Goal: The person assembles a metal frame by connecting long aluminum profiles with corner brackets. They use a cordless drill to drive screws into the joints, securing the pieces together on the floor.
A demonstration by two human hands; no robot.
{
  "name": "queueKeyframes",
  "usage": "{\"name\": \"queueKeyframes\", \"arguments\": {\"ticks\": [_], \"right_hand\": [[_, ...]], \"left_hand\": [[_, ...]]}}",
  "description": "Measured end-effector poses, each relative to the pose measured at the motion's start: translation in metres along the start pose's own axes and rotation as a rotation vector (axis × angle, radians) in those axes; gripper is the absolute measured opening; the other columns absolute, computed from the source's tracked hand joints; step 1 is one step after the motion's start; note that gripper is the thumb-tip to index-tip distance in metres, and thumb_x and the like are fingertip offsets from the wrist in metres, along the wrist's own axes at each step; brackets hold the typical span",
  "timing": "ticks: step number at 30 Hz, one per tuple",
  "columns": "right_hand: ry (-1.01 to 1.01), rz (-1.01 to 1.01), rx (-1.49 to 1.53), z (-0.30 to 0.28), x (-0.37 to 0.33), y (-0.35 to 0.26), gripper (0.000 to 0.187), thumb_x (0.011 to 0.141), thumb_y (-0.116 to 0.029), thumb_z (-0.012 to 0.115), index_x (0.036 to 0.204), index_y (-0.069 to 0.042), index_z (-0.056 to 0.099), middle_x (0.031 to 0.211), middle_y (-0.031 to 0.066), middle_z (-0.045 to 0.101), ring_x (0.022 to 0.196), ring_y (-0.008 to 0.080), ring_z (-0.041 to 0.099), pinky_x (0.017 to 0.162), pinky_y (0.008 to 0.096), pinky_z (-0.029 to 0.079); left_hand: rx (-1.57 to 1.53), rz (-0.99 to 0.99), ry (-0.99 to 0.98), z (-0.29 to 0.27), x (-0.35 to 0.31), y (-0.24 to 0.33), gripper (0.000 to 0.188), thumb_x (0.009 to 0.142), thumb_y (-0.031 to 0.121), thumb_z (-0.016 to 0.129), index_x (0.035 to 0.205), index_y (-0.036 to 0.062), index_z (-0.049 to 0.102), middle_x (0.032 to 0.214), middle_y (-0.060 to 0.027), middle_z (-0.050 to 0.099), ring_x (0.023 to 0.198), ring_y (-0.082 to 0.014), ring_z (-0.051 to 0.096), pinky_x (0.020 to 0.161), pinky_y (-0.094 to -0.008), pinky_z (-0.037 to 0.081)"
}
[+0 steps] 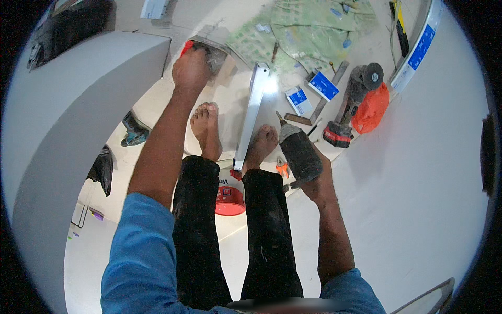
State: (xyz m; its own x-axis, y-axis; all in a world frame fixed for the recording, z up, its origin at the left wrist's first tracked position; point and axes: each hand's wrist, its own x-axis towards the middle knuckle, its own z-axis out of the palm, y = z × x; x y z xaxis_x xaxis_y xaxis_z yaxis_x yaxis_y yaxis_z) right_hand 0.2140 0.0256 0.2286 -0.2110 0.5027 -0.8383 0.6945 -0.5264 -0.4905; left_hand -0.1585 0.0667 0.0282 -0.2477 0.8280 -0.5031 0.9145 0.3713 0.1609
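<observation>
The right hand point(317, 178) wraps its fingers round a drill point(299, 152), bit point(280, 116) off the white bar point(251, 112) seemingly unfastened between the feet point(208, 131); the left hand point(189, 69) is at a box point(217, 47) by the left edge of the floor point(229, 123), finger spread and grip hidden; what's finished or left, I can't tell.

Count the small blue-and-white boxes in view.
2: one blue-and-white box nearer the black drill, the other box nearer the dark grey angle grinder; more may be hidden.
</observation>
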Motion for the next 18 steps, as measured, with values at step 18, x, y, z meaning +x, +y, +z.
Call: {"name": "queueKeyframes", "arguments": {"ticks": [18], "right_hand": [[0.080, -0.102, 0.172, -0.002, -0.017, 0.005, 0.059, 0.089, -0.008, 0.091, 0.142, 0.000, 0.068, 0.130, 0.0182, 0.080, 0.120, 0.0251, 0.078, 0.102, 0.0420, 0.063]], "left_hand": [[-0.034, 0.140, 0.211, -0.028, -0.016, -0.009, 0.025, 0.089, 0.002, 0.072, 0.114, 0.0044, 0.071, 0.115, -0.0207, 0.074, 0.100, -0.0401, 0.077, 0.086, -0.0514, 0.063]]}}
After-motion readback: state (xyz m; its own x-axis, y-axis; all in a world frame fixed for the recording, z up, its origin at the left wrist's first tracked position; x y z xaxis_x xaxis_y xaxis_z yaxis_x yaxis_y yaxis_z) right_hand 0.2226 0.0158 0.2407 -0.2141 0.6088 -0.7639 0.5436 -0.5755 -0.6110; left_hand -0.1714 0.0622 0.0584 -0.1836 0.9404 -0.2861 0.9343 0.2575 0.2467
